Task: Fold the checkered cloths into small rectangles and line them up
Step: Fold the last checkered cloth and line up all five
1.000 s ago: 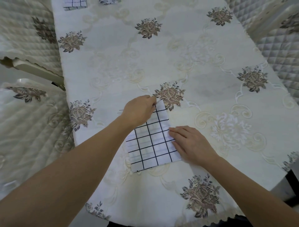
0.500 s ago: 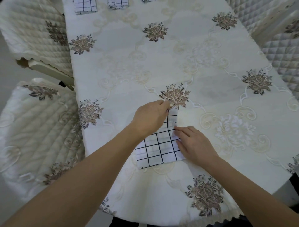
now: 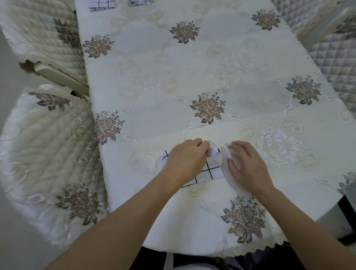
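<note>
A white cloth with a black grid point(image 3: 211, 172) lies on the table near its front edge, mostly hidden under my left hand point(image 3: 186, 160). That hand pinches the cloth's far end, which curls up and back over the rest at its fingertips. My right hand point(image 3: 248, 168) is just right of the cloth, fingers spread and relaxed, blurred, its fingertips at the cloth's right edge. One corner of the cloth shows to the left of my left wrist. Two folded checkered cloths point(image 3: 101, 4) point(image 3: 141, 2) lie side by side at the table's far end.
The table carries a cream tablecloth point(image 3: 173, 81) with embroidered brown roses. Quilted chairs stand at the left point(image 3: 46, 138) and the far right point(image 3: 335, 55). The table's front edge runs just below my forearms.
My left hand has drawn the cloth's far end back toward me, folding it over. My right hand has come off the cloth's top and moved to its right edge. The view has tilted down.
</note>
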Tool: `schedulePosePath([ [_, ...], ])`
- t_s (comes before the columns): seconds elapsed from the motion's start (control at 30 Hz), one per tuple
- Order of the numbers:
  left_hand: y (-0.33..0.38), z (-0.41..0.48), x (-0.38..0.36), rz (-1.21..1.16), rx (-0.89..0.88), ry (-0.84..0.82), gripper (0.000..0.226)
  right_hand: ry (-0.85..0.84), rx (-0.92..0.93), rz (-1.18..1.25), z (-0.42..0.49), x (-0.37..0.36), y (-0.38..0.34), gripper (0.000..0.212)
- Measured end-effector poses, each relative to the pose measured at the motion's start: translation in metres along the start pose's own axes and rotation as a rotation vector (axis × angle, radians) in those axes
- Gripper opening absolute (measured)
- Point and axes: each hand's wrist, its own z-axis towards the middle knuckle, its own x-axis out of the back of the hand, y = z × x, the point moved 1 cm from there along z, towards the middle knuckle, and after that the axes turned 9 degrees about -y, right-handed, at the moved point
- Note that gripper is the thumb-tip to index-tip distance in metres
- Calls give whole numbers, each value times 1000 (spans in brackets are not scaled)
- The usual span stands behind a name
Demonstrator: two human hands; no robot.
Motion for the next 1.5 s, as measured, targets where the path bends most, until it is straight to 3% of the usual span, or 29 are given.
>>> schedulePosePath([
  [0.1, 1, -3, -9, 6, 3, 28, 3, 7, 79, -54, -7, 6, -11, 54],
  [0.27, 1, -17, -20, -17, -24, 46, 10, -41, 341, -154, 4, 0, -31, 44],
  [0.43, -20, -53, -23, 60, 61, 16, 50, -79, 450, -223, 5, -9, -16, 27],
  [0.57, -41, -67, -28, 254, 48, -147, 83, -106, 467, -205, 3, -16, -11, 27],
  [0.8, -55, -83, -49, 343, 20, -173, 73, -115, 426, -124, -8, -26, -6, 23],
  [1.5, -50, -96, -65, 315, 58, -137, 63, -137, 477, -9, -17, -31, 0, 27],
])
